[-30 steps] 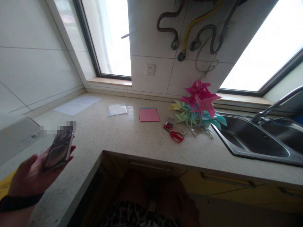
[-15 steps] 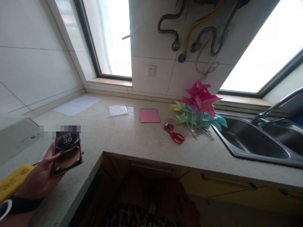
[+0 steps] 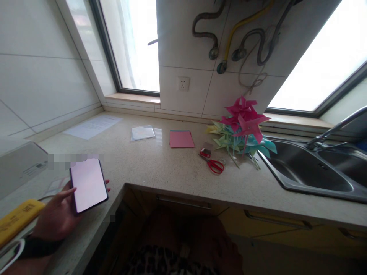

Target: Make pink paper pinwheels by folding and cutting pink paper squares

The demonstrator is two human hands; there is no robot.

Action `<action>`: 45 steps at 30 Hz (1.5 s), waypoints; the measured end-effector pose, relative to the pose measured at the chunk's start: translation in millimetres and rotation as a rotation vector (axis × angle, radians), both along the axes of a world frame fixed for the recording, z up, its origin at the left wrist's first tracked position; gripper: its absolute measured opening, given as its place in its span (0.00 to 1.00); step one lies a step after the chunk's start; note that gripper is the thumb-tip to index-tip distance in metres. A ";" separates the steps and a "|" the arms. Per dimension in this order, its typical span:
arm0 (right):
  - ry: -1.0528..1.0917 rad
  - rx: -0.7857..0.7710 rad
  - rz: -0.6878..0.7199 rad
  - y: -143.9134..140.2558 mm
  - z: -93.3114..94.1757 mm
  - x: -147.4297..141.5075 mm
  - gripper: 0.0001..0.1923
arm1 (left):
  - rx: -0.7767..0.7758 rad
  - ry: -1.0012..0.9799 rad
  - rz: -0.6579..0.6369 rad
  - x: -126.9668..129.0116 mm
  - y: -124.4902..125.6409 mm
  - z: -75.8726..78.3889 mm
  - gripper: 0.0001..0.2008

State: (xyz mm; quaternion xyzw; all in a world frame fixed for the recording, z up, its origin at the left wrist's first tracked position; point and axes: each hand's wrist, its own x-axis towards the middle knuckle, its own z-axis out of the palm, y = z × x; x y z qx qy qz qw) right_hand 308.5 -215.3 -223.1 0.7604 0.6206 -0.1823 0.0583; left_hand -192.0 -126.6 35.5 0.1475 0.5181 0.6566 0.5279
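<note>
Speckled stone countertop runs in an L. Well off to the right of the hand-held phone lie red scissors, a pink paper pad and a pinwheel pile; a yellow case sits just left of it.

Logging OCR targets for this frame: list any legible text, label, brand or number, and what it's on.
None can be read.
phone in the left hand: screen glows blank pale pink, no characters.
yellow object: dark printed mark, too small to read.
grey appliance: small label, blurred.
white sheet: faint print lines, too small.
red scissors and pink paper: no text seen.
</note>
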 end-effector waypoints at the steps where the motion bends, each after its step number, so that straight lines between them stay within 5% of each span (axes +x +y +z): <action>1: 0.002 0.000 0.001 -0.1 -0.9 0.4 0.25 | 0.046 0.052 -0.076 -3.2 0.6 -5.9 0.38; 7: 0.003 0.000 0.004 0.1 -6.9 1.9 0.26 | 0.191 0.224 -0.130 -12.3 2.8 -30.0 0.39; 24: 0.010 0.043 0.015 -0.9 -9.5 2.7 0.26 | 0.162 0.165 0.014 4.4 1.5 -14.0 0.35; 36: 0.006 0.034 0.015 -0.4 -13.4 5.1 0.25 | 0.195 0.398 -0.061 -7.9 4.5 -44.6 0.46; 45: 0.006 0.033 0.016 -0.3 -10.4 4.4 0.26 | 0.179 0.484 -0.078 -10.6 4.3 -48.6 0.48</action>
